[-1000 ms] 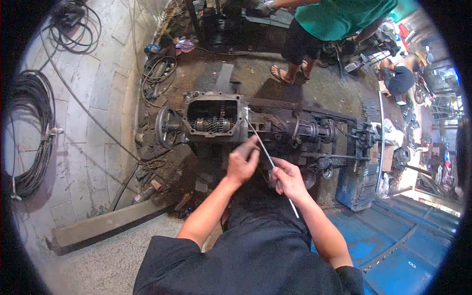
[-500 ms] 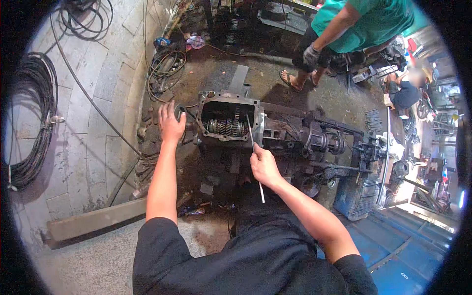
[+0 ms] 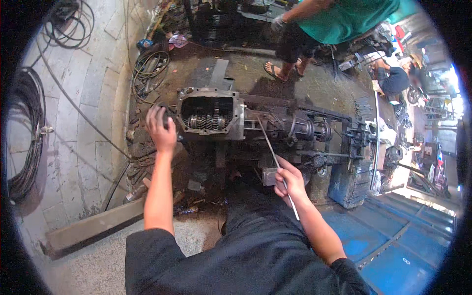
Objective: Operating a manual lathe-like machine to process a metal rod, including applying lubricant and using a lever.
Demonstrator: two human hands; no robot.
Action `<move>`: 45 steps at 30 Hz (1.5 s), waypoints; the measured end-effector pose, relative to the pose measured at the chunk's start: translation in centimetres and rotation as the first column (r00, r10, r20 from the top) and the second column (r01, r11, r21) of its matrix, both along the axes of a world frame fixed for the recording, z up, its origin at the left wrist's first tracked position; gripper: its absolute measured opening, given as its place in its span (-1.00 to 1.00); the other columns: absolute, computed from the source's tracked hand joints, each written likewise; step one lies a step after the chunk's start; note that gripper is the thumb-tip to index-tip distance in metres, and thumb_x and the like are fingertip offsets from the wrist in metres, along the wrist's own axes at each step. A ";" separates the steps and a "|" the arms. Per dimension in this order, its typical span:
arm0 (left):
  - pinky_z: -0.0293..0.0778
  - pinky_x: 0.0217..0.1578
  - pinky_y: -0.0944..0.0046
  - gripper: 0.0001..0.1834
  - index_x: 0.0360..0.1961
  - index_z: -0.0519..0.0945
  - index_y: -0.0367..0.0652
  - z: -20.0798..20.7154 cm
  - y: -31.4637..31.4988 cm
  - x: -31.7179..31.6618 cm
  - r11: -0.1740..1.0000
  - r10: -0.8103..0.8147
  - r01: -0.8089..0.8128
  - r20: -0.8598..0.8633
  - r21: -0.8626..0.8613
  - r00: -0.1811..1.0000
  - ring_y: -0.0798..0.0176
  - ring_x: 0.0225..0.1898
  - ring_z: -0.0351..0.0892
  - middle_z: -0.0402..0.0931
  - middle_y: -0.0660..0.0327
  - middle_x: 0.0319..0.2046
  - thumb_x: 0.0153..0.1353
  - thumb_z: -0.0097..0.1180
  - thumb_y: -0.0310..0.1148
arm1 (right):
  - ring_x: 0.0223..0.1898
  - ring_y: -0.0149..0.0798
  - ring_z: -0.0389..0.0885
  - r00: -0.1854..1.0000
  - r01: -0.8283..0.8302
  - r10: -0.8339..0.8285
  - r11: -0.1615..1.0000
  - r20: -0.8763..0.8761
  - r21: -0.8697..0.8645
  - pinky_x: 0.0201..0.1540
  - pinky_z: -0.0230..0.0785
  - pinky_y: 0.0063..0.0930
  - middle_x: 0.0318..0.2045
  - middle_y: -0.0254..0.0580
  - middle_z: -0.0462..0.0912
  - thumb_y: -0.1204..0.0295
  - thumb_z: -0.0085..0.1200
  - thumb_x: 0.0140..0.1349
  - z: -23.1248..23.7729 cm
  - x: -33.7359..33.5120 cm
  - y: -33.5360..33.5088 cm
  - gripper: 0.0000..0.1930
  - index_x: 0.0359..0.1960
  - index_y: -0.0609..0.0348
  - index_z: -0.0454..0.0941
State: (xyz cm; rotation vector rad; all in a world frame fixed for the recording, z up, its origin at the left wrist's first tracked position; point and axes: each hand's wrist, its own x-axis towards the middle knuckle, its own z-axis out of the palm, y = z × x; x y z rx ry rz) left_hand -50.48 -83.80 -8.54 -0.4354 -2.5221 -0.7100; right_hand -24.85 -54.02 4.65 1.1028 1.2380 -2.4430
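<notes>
A metal gearbox housing lies across the middle with its top uncovered, showing a row of toothed gears inside. At its left end is my left hand, fingers spread and darkened with grime, thumb apart. A dark round part shows between that thumb and the fingers; whether I grip it or only touch it is unclear. My right hand is closed around a thin metal rod. The rod's far tip slants up-left, over the casing right of the gear opening.
A long dark frame with shafts extends right from the housing. Beyond stands a person in a green shirt, gloved, in sandals. Coiled cable lies far left of the housing, a hose coil on the pale wall, a beam near left.
My right hand has drawn the rod out of the gear opening and moved right and nearer to me. The left hand stays at the housing's left end. The view has shifted slightly.
</notes>
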 end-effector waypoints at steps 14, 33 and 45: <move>0.52 -0.10 0.15 -0.61 -0.04 0.62 -0.15 1.3 20.5 21.2 0.625 -0.778 0.616 0.316 0.479 0.544 0.04 -0.15 0.62 0.62 0.08 -0.19 0.06 0.27 -0.35 | -0.84 -0.54 0.10 0.984 0.142 -0.142 0.990 0.110 0.015 -0.79 0.03 -0.61 -0.65 -0.44 0.32 0.49 -0.17 0.30 -2.6 6.1 1.7 -0.51 0.29 0.15 0.26; 0.49 -0.13 0.16 -0.54 0.09 0.53 -0.17 3.8 23.1 27.3 0.863 -0.452 0.294 0.369 0.411 0.812 0.00 -0.16 0.63 0.61 0.01 -0.17 0.12 0.19 -0.39 | -0.46 -0.53 0.50 0.962 -0.238 0.272 0.871 -0.017 0.430 -0.40 0.40 -0.62 -0.47 -0.34 0.59 0.35 0.07 0.31 -4.7 9.9 14.3 -0.66 0.05 0.27 0.53; 0.23 0.17 0.09 -0.42 0.13 0.34 -0.44 -15.1 33.2 45.2 0.847 0.401 -0.530 0.618 0.030 0.676 -0.18 0.16 0.33 0.37 -0.23 0.08 0.25 0.10 -0.20 | -0.44 -0.54 0.41 0.894 0.421 -0.103 0.523 -0.436 0.741 -0.37 0.29 -0.65 -0.46 -0.42 0.49 0.48 0.00 0.30 -5.0 17.9 55.9 -0.78 -0.07 0.30 0.53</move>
